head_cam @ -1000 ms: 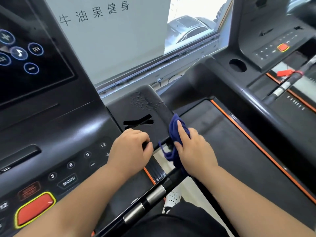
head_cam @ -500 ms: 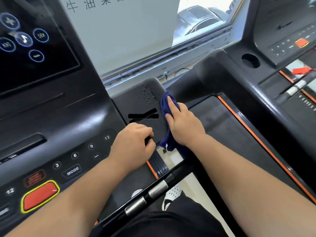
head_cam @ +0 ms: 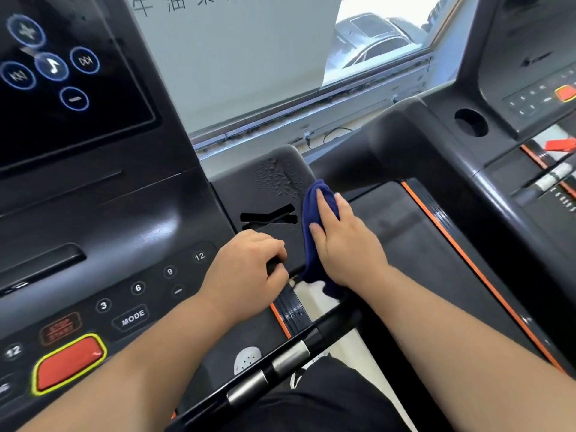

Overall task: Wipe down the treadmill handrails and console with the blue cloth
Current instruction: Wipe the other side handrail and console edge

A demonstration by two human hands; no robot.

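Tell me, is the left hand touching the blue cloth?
Apart. The head view shows a strip of dark panel between the left hand and the blue cloth, which the right hand presses.

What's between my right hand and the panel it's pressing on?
The blue cloth, pressed under your right hand against the dark panel, seen in the head view.

We look through one wide-angle camera worn on the head, facing forward and down, close over the console (head_cam: 131,219) — its keypad (head_cam: 137,288) fills the lower left. Right of the console lies a neighbouring treadmill (head_cam: 514,188), beyond the console a window (head_cam: 374,42) — straight edges bow near the borders
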